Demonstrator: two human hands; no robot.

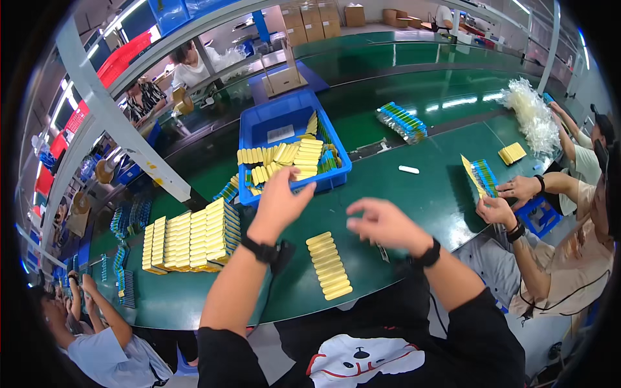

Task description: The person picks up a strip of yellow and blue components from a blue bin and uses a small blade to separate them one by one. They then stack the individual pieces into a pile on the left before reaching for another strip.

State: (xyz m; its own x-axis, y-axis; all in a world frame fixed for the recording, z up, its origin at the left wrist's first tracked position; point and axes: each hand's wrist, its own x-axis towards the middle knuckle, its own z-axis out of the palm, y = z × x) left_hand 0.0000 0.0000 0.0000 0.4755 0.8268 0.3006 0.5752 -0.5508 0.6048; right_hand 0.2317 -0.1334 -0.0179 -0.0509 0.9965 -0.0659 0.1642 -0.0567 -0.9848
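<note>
Left hand [283,202] near the blue bin [331,180]; right hand [387,225] above the green table [433,204]; a yellow strip [328,266] lies nearby.

No lettering can be read, the white label [281,134] in the blue bin [331,182] being too small

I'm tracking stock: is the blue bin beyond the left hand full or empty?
Neither, partly filled: yellow pieces crowd the near part of the blue bin, while its far-left part shows bare blue around a white label.
</note>
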